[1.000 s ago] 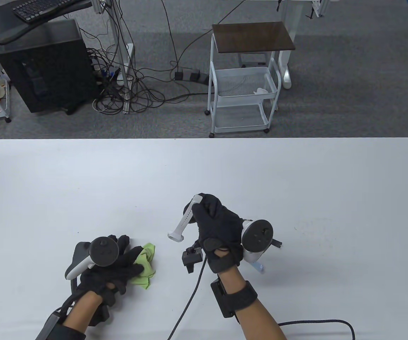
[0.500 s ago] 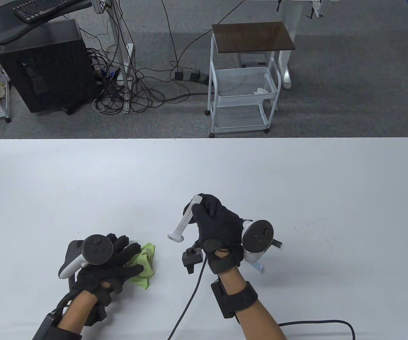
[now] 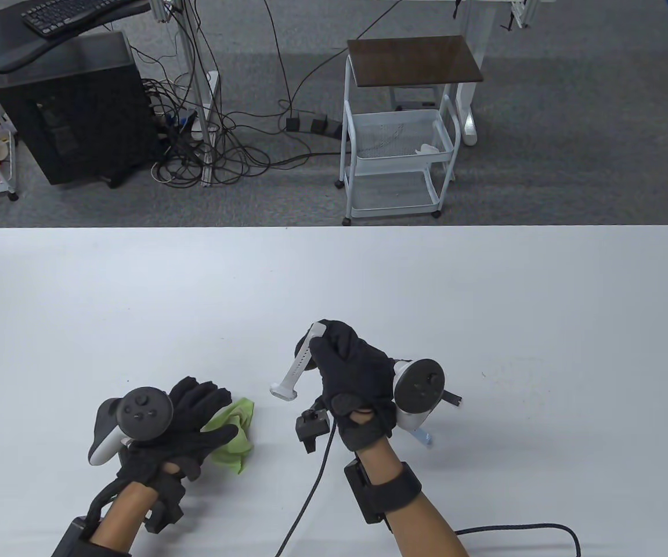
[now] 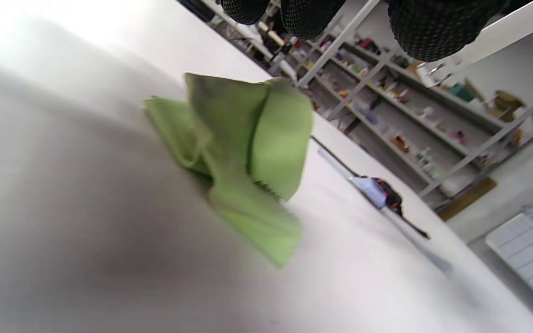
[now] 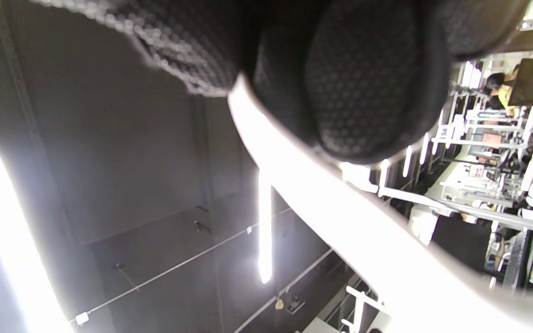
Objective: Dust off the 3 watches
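My right hand [image 3: 336,348] grips a white watch [image 3: 294,368] by its upper strap and holds it off the white table [image 3: 484,290], the long strap slanting down to the left. In the right wrist view, gloved fingertips [image 5: 363,92] press on the white strap [image 5: 340,208]. A light-blue strap [image 3: 422,436] and a black strap end [image 3: 454,399] poke out from under that hand's tracker. In the left wrist view, these watches [image 4: 380,193] lie beyond the cloth. My left hand [image 3: 209,406] hovers with straight fingers over a crumpled green cloth [image 3: 235,435]; the cloth [image 4: 243,152] lies loose below the fingertips [image 4: 421,27].
A black cable [image 3: 310,493] runs from my right wrist to the table's near edge, and a small black wrist camera [image 3: 310,426] hangs beside it. Beyond the table's far edge stand a white wire cart [image 3: 397,127] and a black computer tower [image 3: 72,110].
My left hand has slid left and back, its fingers straightening over the green cloth. The right hand with the white watch has shifted slightly left.
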`<state>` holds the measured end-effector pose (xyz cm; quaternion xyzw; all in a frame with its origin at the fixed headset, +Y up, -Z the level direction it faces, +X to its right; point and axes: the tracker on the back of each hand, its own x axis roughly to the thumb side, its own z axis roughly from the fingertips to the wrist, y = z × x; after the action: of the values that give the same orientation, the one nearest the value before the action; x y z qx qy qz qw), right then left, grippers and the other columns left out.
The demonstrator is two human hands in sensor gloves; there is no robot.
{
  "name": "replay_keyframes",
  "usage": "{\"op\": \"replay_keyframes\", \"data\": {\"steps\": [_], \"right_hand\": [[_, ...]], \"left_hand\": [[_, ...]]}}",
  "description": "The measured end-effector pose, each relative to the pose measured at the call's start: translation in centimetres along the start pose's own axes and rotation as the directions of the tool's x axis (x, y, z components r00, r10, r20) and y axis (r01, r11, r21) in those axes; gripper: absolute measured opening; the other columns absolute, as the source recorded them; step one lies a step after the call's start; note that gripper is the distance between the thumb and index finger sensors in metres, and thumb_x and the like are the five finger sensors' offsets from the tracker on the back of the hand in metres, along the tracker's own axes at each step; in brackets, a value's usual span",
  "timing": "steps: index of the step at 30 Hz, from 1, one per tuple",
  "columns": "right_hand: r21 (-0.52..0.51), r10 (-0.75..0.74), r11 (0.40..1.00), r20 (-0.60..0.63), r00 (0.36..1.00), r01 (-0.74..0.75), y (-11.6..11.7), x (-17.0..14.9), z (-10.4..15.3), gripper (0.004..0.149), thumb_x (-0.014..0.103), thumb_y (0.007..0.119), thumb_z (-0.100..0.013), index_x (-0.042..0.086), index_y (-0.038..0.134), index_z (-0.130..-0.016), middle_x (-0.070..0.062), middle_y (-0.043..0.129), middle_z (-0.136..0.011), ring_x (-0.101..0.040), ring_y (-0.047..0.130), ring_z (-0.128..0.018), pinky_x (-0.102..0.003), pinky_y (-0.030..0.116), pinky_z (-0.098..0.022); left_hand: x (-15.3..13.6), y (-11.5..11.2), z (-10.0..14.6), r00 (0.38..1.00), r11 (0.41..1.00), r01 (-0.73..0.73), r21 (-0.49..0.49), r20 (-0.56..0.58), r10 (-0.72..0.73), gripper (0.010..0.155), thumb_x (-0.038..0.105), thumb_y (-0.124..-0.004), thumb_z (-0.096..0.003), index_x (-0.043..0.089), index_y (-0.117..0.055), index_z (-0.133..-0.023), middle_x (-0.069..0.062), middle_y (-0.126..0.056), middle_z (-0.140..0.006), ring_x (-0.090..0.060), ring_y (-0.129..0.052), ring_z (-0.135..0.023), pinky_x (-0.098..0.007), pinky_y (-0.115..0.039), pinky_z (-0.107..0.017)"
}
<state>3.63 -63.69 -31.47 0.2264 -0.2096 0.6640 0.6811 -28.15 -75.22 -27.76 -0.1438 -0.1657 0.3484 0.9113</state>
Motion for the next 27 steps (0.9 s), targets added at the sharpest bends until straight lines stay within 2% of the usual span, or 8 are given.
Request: {"op": "replay_keyframes", "data": {"steps": [4,9,15,21,27], "right_hand": [[0.039,-0.03,0.999,-0.013,0.999,0.03,0.7,0.0,0.1,0.039,0.038,0.078,-0.042,0.013,0.084,-0.071,-0.009,0.102,-0.05,-0.025,0.103,-0.028,-0.059,0.071,-0.047],[0.104,-0.1,0.989,-0.043,0.994,0.104,1.8,-0.2,0.3,0.039,0.037,0.079,-0.041,0.012,0.085,-0.071,-0.009,0.103,-0.049,-0.026,0.104,-0.028,-0.059,0.071,-0.047],[0.143,-0.116,0.982,-0.057,0.992,0.123,2.6,-0.2,0.6,0.039,0.037,0.079,-0.041,0.012,0.086,-0.071,-0.009,0.104,-0.049,-0.025,0.104,-0.028,-0.059,0.072,-0.046],[0.161,-0.159,0.972,-0.085,0.984,0.171,3.4,-0.4,0.9,0.039,0.037,0.078,-0.041,0.013,0.086,-0.071,-0.009,0.103,-0.049,-0.025,0.104,-0.028,-0.059,0.071,-0.046],[0.163,-0.175,0.969,-0.092,0.98,0.188,3.7,-0.6,1.0,0.039,0.037,0.078,-0.041,0.013,0.085,-0.071,-0.009,0.103,-0.05,-0.025,0.104,-0.028,-0.059,0.071,-0.047]], "left_hand": [[0.8,-0.2,0.2,0.996,0.998,-0.053,0.035,0.072,0.05,0.079,0.067,-0.069,-0.0559,0.024,-0.04,-0.116,-0.006,-0.035,-0.124,-0.042,-0.021,-0.117,-0.073,-0.013,-0.073],[1.8,-0.7,0.3,0.987,0.996,-0.077,0.042,0.142,0.071,0.081,0.066,-0.071,-0.0554,0.026,-0.036,-0.117,-0.003,-0.034,-0.125,-0.04,-0.021,-0.118,-0.072,-0.015,-0.074],[2.4,-1.2,0.3,0.978,0.995,-0.092,0.028,0.192,0.085,0.08,0.065,-0.072,-0.0553,0.03,-0.035,-0.117,0.002,-0.035,-0.126,-0.038,-0.023,-0.12,-0.072,-0.016,-0.075],[2.6,-1.4,0.3,0.971,0.992,-0.118,0.036,0.216,0.108,0.075,0.062,-0.073,-0.0557,0.032,-0.04,-0.116,0.005,-0.043,-0.125,-0.036,-0.028,-0.12,-0.072,-0.019,-0.076],[2.7,-1.5,0.2,0.958,0.986,-0.163,0.036,0.246,0.149,0.063,0.057,-0.073,-0.057,0.035,-0.053,-0.112,0.009,-0.06,-0.12,-0.034,-0.034,-0.121,-0.071,-0.02,-0.076]]}}
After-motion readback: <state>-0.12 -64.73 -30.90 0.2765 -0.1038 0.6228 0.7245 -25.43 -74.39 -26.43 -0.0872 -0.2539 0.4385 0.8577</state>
